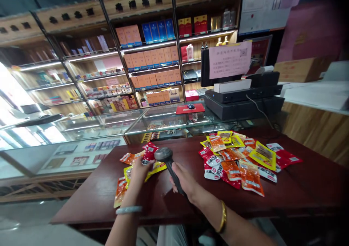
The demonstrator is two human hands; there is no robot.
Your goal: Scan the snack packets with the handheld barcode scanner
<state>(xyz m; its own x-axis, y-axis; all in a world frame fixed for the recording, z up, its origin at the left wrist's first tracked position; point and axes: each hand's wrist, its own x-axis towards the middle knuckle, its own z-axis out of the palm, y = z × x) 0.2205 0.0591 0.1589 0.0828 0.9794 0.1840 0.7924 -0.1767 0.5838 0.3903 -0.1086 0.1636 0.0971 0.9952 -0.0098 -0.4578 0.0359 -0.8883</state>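
My right hand [184, 180] is wrapped round the handle of a black barcode scanner [164, 154], its head tilted toward the packets on the left. Under the scanner head, my left hand [140, 169] pinches a red snack packet [149, 149]; the fingertips are partly hidden. Around that hand lie an orange snack packet [127, 158], a yellow snack packet [158, 168] and another orange packet [120, 192] close to the wrist. A larger heap of snack packets, red, orange and yellow, is spread to the right, with an orange packet [251, 177] at its front.
The dark red table [174, 206] carries both groups of packets. Behind it stand a glass display counter [160, 120], a mouse [191, 107] on a red pad and a black cash drawer [242, 108] with a trailing cable. A cardboard box [301, 68] sits at right.
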